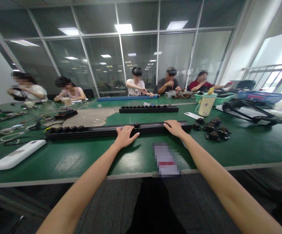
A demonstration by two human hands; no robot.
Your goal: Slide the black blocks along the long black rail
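A long black rail [101, 130] lies across the green table in front of me. My left hand [126, 136] rests against its middle, fingers over the upper edge and thumb stretched out to the side. Just beyond those fingers, a small black block [137, 125] sits on top of the rail. Farther right, my right hand [174, 128] lies on the rail with its fingers extended over the top. Several similar black blocks [72, 129] stand in a row at the rail's left end. Both hands' undersides are hidden.
Loose black parts [214, 134] are piled beyond the rail's right end, near a yellow cup [207, 104] and a phone [193, 115]. Another black rail [148, 110] lies farther back. A white device [19, 155] is at left, a blurred phone-like object [166, 161] nearer me. Several people sit opposite.
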